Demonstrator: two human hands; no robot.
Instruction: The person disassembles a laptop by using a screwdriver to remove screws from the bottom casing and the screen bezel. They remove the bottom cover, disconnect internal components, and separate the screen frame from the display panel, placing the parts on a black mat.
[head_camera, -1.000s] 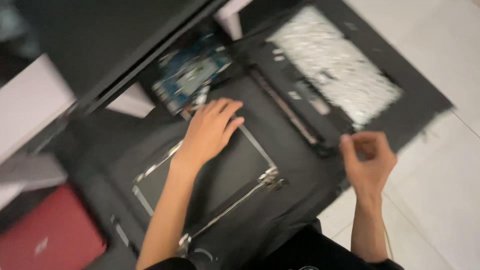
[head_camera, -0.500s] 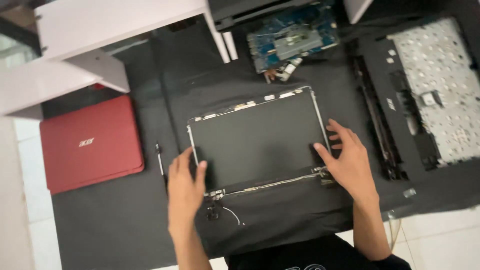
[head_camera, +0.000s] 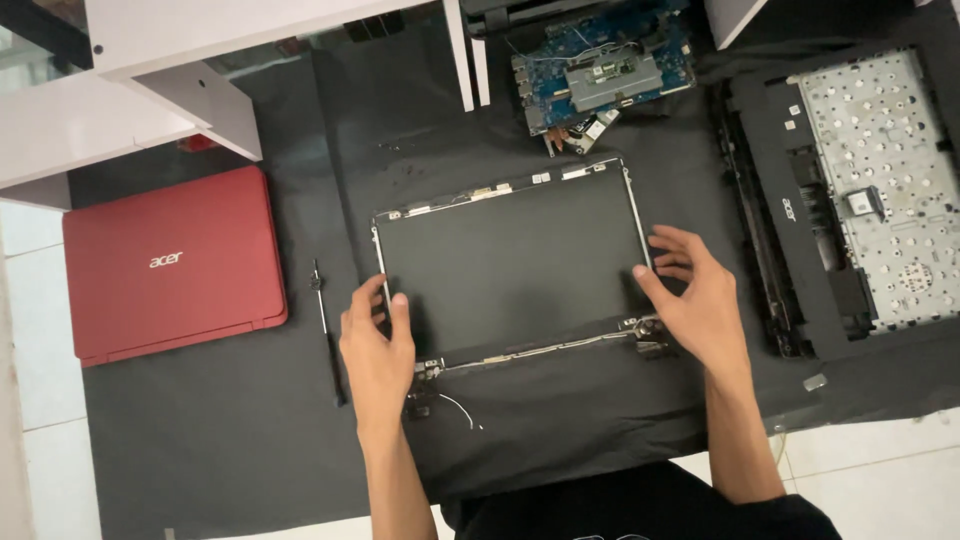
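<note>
Both hands are working the edges of the bare display panel (head_camera: 512, 265) lying flat in the middle of the black mat (head_camera: 240, 440). The left hand (head_camera: 378, 345) is gripping the panel's left edge near the lower corner, thumb on the face and fingers curled at the rim. The right hand (head_camera: 700, 300) is pressing against the right edge, fingers spread and loosely bent, touching rather than clenching. Along the panel's near side, the two metal hinges (head_camera: 645, 335) are showing, and a thin loose cable (head_camera: 460, 410) is trailing off by the left wrist.

Judging by the spread, the teardown looks well advanced: the blue motherboard (head_camera: 600, 70) is lying apart just beyond the panel, the keyboard frame (head_camera: 850, 190) is sitting face-down to the right, the red lid (head_camera: 170, 265) is resting well off to the left, and a slim black tool (head_camera: 326, 330) is lying between lid and panel. The hinges and cable seem to be what is left on the panel.
</note>
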